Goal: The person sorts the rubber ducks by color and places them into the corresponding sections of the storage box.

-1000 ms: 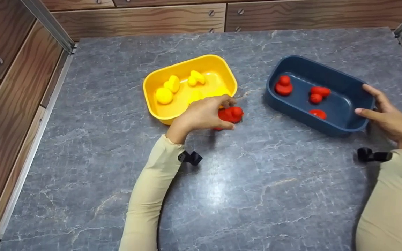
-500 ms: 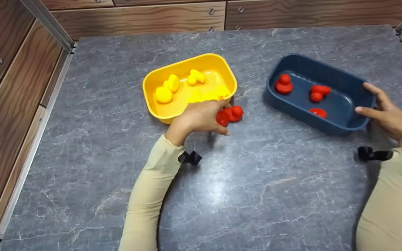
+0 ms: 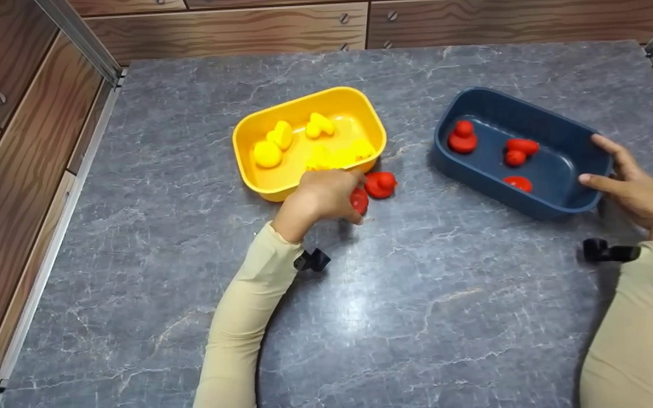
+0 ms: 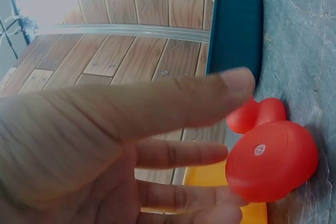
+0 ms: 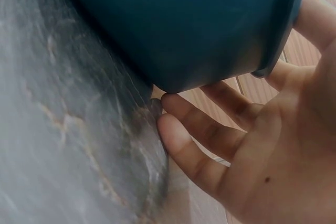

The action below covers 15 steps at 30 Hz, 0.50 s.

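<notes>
My left hand (image 3: 323,195) reaches beside the yellow tub (image 3: 240,161), thumb and fingers spread around a red rubber duck (image 3: 360,202) lying on its side. In the left wrist view the flat underside of this duck (image 4: 273,163) faces the camera; the fingertips are right at it and the thumb stands apart. Just beyond it on the table is another red rubber duck (image 3: 381,185). My right hand (image 3: 638,192) grips the end of the navy tub (image 3: 491,184), thumb over the rim. Its other fingers (image 5: 202,124) lie along the tub's outside wall.
Several yellow ducks (image 3: 267,154) lie in the yellow tub. Inside the navy tub are red ducks (image 3: 462,137), some upright and some tipped over. The grey marbled tabletop (image 3: 417,317) is bordered by wood-patterned panels (image 3: 224,34) at the back and sides.
My left hand has drawn back a little toward the near left, away from the farther red duck, uncovering more of both ducks. The right hand and the navy tub have stayed in place.
</notes>
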Each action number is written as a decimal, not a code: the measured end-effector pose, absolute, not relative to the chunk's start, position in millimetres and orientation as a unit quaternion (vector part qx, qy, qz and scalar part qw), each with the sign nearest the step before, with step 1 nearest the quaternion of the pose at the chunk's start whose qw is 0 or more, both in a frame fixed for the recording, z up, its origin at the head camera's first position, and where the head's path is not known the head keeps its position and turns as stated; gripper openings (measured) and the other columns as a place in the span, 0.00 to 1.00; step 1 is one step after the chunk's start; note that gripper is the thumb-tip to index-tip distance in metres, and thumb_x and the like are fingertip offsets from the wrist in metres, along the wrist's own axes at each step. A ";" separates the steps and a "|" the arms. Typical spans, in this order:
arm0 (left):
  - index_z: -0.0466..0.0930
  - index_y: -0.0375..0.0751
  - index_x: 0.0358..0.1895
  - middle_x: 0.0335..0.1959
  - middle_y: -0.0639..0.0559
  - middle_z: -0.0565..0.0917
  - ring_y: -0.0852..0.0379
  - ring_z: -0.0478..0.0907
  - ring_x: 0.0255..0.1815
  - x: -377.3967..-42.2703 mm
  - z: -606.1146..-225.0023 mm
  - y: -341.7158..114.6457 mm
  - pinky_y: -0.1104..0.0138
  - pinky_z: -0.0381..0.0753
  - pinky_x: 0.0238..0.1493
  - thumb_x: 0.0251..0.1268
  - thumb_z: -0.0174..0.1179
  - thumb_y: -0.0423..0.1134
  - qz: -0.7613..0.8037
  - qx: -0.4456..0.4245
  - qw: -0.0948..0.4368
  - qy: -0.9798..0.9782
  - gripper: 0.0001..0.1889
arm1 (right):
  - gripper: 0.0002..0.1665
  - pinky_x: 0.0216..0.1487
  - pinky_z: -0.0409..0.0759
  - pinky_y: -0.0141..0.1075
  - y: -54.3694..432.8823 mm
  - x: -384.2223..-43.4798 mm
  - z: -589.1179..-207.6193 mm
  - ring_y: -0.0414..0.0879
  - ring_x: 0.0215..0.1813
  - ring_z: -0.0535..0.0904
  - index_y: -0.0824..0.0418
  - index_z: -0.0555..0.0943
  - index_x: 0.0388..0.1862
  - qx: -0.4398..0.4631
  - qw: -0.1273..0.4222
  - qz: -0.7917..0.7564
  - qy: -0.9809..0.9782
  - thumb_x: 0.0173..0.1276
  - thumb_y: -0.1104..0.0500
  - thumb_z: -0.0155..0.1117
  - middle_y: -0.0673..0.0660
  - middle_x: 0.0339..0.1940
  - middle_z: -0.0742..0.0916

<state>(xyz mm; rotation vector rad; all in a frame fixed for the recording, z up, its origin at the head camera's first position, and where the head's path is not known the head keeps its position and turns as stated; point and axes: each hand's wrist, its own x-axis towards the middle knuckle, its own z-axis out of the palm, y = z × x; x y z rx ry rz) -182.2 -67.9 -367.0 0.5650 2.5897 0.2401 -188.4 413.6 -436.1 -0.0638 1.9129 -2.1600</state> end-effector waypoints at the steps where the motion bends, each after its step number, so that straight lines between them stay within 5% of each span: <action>1: 0.75 0.51 0.56 0.46 0.53 0.81 0.50 0.77 0.47 -181.8 -367.0 -67.6 0.51 0.74 0.50 0.50 0.71 0.51 0.083 0.204 0.237 0.946 0.29 | 0.41 0.41 0.81 0.24 413.6 -188.5 -436.3 0.31 0.48 0.81 0.44 0.57 0.70 -0.024 0.128 -0.744 0.656 0.67 0.77 0.50 0.44 0.56 0.71; 15: 0.82 0.53 0.43 0.43 0.50 0.85 0.48 0.81 0.48 -178.4 -376.4 -62.4 0.49 0.79 0.47 0.53 0.67 0.37 0.043 0.201 0.225 0.953 0.13 | 0.43 0.43 0.79 0.21 413.1 -187.9 -435.8 0.28 0.50 0.78 0.44 0.54 0.73 -0.013 0.127 -0.719 0.683 0.68 0.74 0.54 0.47 0.65 0.65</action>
